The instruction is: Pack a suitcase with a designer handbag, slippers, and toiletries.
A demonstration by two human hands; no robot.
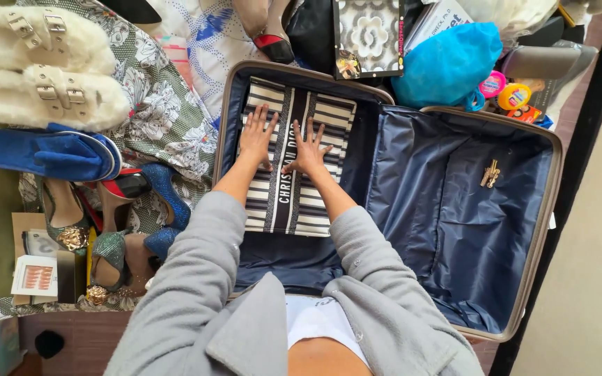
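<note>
A striped bag (294,167), navy and cream, is laid flat in the left half of an open suitcase (548,230), its top edge up against the far wall. Both palms are pressed onto it. The left hand (256,139) is spread flat, fingers apart, on the stripes left of the dark centre band. The right hand (308,152) is set just beside it, fingers also splayed, over the band and the stripes to its right; thumbs are near each other, possibly touching, hard to tell. Nothing is gripped by either hand. Grey sleeves (196,278) are seen below the wrists.

Beyond the fingertips, a patterned black-and-white box (369,35) and a blue plastic bag (447,63) are placed outside the case. Right of the right fingers, the navy-lined half holds a small gold clasp (490,174). Left of the left fingers, blue glitter heels (165,198), blue slippers (50,153) and white fluffy sandals (43,69) are lined up on a floral cloth (161,104).
</note>
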